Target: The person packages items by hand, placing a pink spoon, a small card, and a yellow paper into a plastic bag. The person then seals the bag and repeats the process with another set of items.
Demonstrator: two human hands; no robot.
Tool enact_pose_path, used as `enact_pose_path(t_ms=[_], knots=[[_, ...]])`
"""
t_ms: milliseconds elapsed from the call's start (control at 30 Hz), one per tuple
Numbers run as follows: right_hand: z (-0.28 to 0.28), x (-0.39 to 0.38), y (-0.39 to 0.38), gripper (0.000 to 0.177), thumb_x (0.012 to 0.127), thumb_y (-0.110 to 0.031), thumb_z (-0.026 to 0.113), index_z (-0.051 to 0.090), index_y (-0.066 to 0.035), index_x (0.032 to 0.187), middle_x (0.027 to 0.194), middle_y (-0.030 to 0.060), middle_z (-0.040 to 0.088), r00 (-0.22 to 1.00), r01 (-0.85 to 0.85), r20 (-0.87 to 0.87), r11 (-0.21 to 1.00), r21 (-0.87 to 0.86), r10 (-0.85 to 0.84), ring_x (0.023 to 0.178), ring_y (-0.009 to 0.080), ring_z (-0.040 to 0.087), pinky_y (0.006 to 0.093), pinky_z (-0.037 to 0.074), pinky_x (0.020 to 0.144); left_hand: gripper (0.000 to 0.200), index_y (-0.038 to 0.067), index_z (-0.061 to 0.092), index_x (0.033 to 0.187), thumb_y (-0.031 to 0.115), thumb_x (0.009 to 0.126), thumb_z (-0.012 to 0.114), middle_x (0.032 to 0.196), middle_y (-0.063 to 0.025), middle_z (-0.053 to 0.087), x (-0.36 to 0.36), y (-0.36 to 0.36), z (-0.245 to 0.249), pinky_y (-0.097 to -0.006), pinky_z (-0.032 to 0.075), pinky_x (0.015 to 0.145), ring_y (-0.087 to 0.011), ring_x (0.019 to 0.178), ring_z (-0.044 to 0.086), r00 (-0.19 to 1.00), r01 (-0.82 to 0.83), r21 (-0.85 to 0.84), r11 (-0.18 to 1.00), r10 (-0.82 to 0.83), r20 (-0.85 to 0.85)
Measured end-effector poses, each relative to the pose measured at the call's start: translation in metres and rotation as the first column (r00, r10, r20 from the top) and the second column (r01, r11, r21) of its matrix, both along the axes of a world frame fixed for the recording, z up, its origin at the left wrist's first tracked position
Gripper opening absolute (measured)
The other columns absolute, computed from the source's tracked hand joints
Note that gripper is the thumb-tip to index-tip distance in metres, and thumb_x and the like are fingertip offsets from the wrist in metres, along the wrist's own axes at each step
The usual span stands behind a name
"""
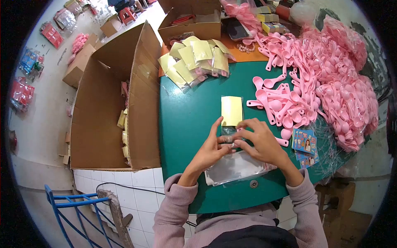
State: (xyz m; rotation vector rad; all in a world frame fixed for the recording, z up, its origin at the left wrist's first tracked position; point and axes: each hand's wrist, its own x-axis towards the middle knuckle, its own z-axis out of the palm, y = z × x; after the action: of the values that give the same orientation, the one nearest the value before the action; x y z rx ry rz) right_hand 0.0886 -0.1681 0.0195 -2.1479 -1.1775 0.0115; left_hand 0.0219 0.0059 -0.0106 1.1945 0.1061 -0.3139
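A clear plastic bag with a yellow card (231, 110) in it lies on the green table in front of me. At the bag's near end my left hand (213, 148) has its thumb and fingers closed on the plastic, the index finger stretched along the card's edge. My right hand (261, 142) meets it from the other side, fingers bent and pinching the same end. A bit of pink shows by the right fingertips, mostly hidden. Under both hands lies a stack of flat clear bags (235, 168).
Loose pink spoons (285, 101) heap up at the right, beside bulging bags of more spoons (347, 109). Blue printed cards (305, 144) lie near my right wrist. Packed yellow-card bags (194, 60) pile at the back. A tall cardboard box (101, 111) stands left of the table (182, 124).
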Motion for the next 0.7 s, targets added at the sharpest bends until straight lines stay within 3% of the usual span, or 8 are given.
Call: enact_pose_path(t_ms=[133, 200, 333, 400, 433, 533, 600, 700], knots=[[-0.013, 0.004, 0.001, 0.016, 0.08, -0.024, 0.058, 0.061, -0.008, 0.083, 0.096, 0.0047, 0.057, 0.98, 0.057, 0.193, 0.995, -0.086, -0.039, 0.096, 0.0215, 0.05, 0.0402, 0.035, 0.083, 0.078, 0.015, 0.001, 0.14, -0.002, 0.084, 0.053, 0.103, -0.019, 0.055, 0.0, 0.0, -0.002, -0.0321, 0.05, 0.082, -0.0213, 0.097, 0.058, 1.0, 0.009, 0.053, 0.999, -0.009, 0.006], [-0.009, 0.002, -0.001, 0.017, 0.081, -0.025, 0.057, 0.061, -0.009, 0.084, 0.094, 0.0037, 0.058, 0.952, 0.187, 0.271, 0.97, -0.155, -0.14, 0.097, 0.0208, 0.051, 0.0424, 0.034, 0.087, 0.073, 0.013, 0.006, 0.14, -0.002, 0.085, 0.052, 0.099, -0.0191, 0.057, 0.0, 0.0, 0.0, -0.0313, 0.051, 0.079, -0.022, 0.094, 0.06, 1.0, 0.025, 0.248, 0.969, -0.026, -0.002], [-0.018, 0.004, 0.0, 0.018, 0.081, -0.026, 0.057, 0.061, -0.009, 0.088, 0.097, 0.0042, 0.058, 0.966, 0.178, 0.205, 0.98, -0.088, -0.157, 0.097, 0.021, 0.051, 0.0452, 0.032, 0.089, 0.067, 0.01, 0.011, 0.139, -0.002, 0.085, 0.051, 0.096, -0.0193, 0.059, 0.001, -0.007, 0.005, -0.0315, 0.052, 0.078, -0.0232, 0.092, 0.061, 0.999, -0.028, 0.295, 0.955, 0.037, -0.027], [-0.022, 0.003, 0.001, 0.018, 0.081, -0.024, 0.057, 0.06, -0.009, 0.091, 0.101, 0.0052, 0.057, 0.956, 0.129, 0.279, 0.986, -0.107, -0.095, 0.099, 0.0214, 0.051, 0.047, 0.031, 0.092, 0.064, 0.007, 0.013, 0.138, 0.0, 0.086, 0.051, 0.1, -0.0207, 0.059, 0.001, -0.007, -0.002, -0.0324, 0.052, 0.079, -0.0243, 0.094, 0.06, 0.995, -0.049, 0.129, 0.99, 0.059, -0.079], [-0.022, 0.003, 0.001, 0.018, 0.081, -0.024, 0.057, 0.06, -0.009, 0.091, 0.101, 0.0052, 0.057, 0.956, 0.127, 0.277, 0.986, -0.106, -0.093, 0.099, 0.0214, 0.051, 0.047, 0.031, 0.092, 0.064, 0.007, 0.013, 0.138, 0.0, 0.086, 0.051, 0.1, -0.0207, 0.059, 0.002, -0.006, -0.005, -0.0324, 0.052, 0.079, -0.0243, 0.094, 0.06, 0.995, -0.051, 0.13, 0.99, 0.062, -0.082], [-0.02, 0.003, 0.001, 0.019, 0.079, -0.021, 0.059, 0.059, -0.009, 0.093, 0.103, 0.0063, 0.055, 0.967, 0.186, 0.189, 0.981, -0.06, -0.172, 0.103, 0.0224, 0.05, 0.0469, 0.028, 0.095, 0.064, 0.008, 0.013, 0.138, 0.002, 0.087, 0.05, 0.105, -0.0216, 0.057, 0.001, -0.003, -0.005, -0.0325, 0.051, 0.08, -0.0245, 0.097, 0.059, 0.992, -0.06, 0.016, 0.998, 0.062, -0.113], [-0.008, 0.003, -0.001, 0.018, 0.076, -0.02, 0.061, 0.058, -0.009, 0.091, 0.098, 0.0063, 0.055, 0.983, 0.081, 0.164, 0.997, 0.003, -0.081, 0.099, 0.0228, 0.05, 0.0456, 0.03, 0.092, 0.065, 0.008, 0.009, 0.139, 0.003, 0.088, 0.05, 0.109, -0.0225, 0.056, 0.0, -0.003, 0.003, -0.0329, 0.05, 0.083, -0.0242, 0.1, 0.057, 0.99, -0.085, -0.097, 0.992, 0.073, -0.118], [-0.001, -0.005, 0.003, 0.018, 0.074, -0.019, 0.062, 0.058, -0.009, 0.089, 0.09, 0.0058, 0.053, 0.996, 0.03, 0.084, 0.999, -0.045, -0.026, 0.092, 0.0228, 0.05, 0.0436, 0.032, 0.087, 0.069, 0.011, 0.006, 0.14, 0.003, 0.088, 0.051, 0.111, -0.0197, 0.055, -0.001, -0.003, 0.004, -0.0337, 0.049, 0.085, -0.0221, 0.098, 0.058, 0.995, -0.093, -0.144, 0.985, 0.087, -0.052]])
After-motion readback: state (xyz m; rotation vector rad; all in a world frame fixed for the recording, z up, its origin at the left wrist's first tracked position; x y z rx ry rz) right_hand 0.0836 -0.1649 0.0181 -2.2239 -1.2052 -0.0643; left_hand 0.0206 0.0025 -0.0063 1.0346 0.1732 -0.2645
